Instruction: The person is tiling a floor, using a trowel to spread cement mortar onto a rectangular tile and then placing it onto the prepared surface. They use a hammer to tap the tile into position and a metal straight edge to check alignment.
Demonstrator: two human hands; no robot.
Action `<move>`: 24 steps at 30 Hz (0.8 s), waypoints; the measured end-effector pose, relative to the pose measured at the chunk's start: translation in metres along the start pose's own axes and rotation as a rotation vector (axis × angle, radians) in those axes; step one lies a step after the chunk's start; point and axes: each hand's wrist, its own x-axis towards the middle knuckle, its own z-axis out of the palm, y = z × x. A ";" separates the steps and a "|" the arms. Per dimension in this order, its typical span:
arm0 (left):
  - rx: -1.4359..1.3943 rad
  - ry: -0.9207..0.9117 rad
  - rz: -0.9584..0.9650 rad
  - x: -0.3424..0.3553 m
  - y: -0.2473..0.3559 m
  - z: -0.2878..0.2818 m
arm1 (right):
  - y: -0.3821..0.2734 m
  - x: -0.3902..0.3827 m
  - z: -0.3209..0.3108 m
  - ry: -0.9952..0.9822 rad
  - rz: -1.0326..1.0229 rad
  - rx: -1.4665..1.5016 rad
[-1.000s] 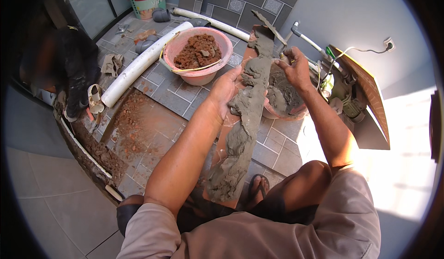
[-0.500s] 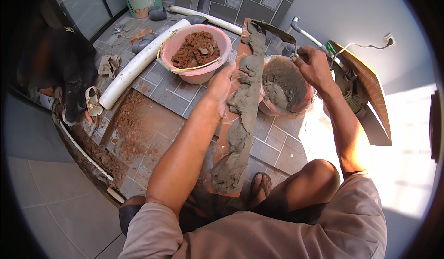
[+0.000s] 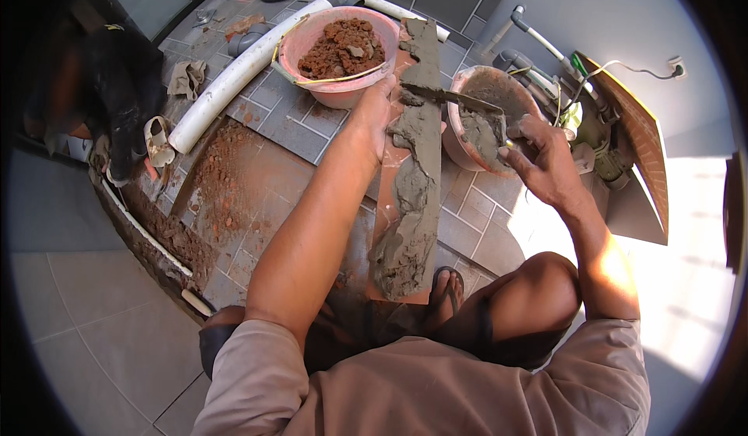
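A long, narrow reddish-brown tile strip (image 3: 386, 202) coated in wet grey mortar (image 3: 418, 190) is held up in the left hand (image 3: 377, 118), a dark flat-bladed metal trowel (image 3: 460, 98) across its upper part.
The left hand grasps the strip from its left side, a fingertip showing at the right edge, and the strip slants over the grey tiled floor (image 3: 487, 216), its near end in front of the person's lap. The right hand (image 3: 547, 159) is closed around the trowel's handle; whether the blade tip touches the mortar cannot be told. Just right of the strip stands a round pink plastic bucket (image 3: 460, 149) holding more grey mortar; to the upper left, a second pink bucket with a yellowish handle (image 3: 340, 98) holds brown, crumbly soil, beside a thick white plastic pipe (image 3: 234, 87).
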 end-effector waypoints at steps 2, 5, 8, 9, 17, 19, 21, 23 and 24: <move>0.029 0.040 0.052 0.002 0.000 -0.002 | -0.010 -0.010 0.000 -0.054 0.041 0.056; -0.004 0.073 0.009 -0.003 0.005 0.001 | -0.024 -0.027 0.001 -0.132 0.065 0.150; -0.097 0.103 -0.007 0.002 0.011 -0.008 | -0.032 -0.038 0.003 -0.111 0.017 0.183; -0.115 0.093 0.003 0.006 0.012 -0.013 | -0.038 -0.040 -0.001 -0.117 0.002 0.172; -0.297 0.084 0.109 0.024 0.025 -0.011 | -0.064 -0.063 -0.028 -0.200 0.097 0.347; -0.313 0.053 0.128 0.039 0.028 -0.030 | -0.066 -0.069 -0.025 -0.178 0.071 0.301; -0.302 0.041 0.207 0.049 0.036 -0.043 | -0.069 -0.071 -0.020 -0.138 0.014 0.173; -0.371 0.095 0.256 0.050 0.038 -0.035 | -0.062 -0.073 -0.022 -0.039 -0.097 0.047; -0.404 0.126 0.282 0.050 0.040 -0.032 | -0.053 -0.074 -0.029 -0.015 -0.145 -0.028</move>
